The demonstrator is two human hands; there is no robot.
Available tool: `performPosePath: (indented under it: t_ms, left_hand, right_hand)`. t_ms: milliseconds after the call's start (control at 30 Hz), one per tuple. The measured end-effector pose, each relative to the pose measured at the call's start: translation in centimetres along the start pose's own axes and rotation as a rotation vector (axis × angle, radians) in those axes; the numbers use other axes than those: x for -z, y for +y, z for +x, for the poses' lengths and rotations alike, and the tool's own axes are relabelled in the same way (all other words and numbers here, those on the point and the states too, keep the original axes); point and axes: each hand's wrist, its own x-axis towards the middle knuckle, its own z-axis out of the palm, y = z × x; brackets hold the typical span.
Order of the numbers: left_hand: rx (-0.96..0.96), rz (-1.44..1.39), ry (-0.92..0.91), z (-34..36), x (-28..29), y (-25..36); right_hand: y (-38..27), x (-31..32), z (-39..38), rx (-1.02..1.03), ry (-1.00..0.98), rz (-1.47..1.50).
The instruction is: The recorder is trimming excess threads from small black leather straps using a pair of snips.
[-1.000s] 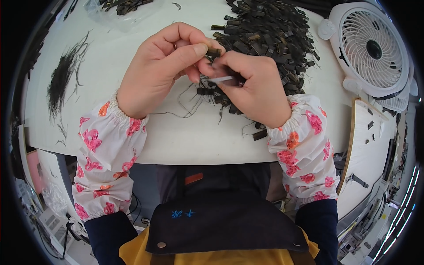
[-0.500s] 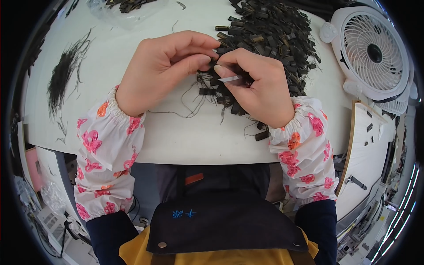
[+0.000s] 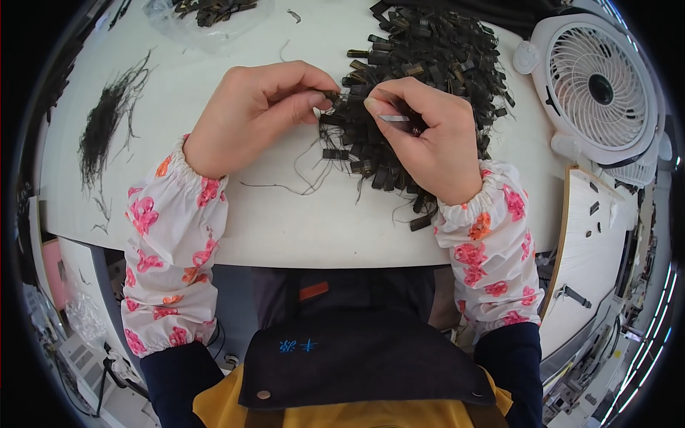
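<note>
My left hand (image 3: pixel 260 107) pinches a small dark fabric tab (image 3: pixel 330 94) between thumb and fingers, at the left edge of a heap of black tabs (image 3: pixel 446 60). Just right of it, my right hand (image 3: pixel 439 139) is closed over the heap, with thumb and forefinger pressed together. A small pointed metal blade (image 3: pixel 394 118) juts out of that hand; the rest of the tool is hidden in the palm. Fine dark strands appear to span the gap between the hands. Loose threads (image 3: pixel 310 182) trail on the white table (image 3: pixel 300 235) below.
At the left lies a clump of black threads (image 3: pixel 103 132). A clear plastic bag (image 3: pixel 168 18) with dark tabs sits at the far left. To the right stands a white fan (image 3: pixel 599 89), with a wood-edged white board (image 3: pixel 589 235) nearer to me.
My hands have moved apart, the left a little leftward and the right to the right with the blade. The tab in my left fingers now shows more.
</note>
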Motion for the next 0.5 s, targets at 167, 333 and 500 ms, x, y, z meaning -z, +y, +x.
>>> performPosePath:
  t_ms: [167, 333, 500]
  left_hand:
    - [-0.006, -0.343, 0.014, -0.1, -0.3, 0.9]
    - [0.058, -0.546, 0.003, 0.1, -1.1, 1.0]
    - [0.078, -0.516, 0.106, 0.1, -2.4, 1.0]
  right_hand:
    - [-0.6, -0.2, -0.1, -0.036, -0.048, -0.006]
    - [-0.5, -0.3, 0.0, 0.013, -0.021, -0.068]
    - [-0.7, -0.9, -0.1, 0.167, -0.037, -0.185]
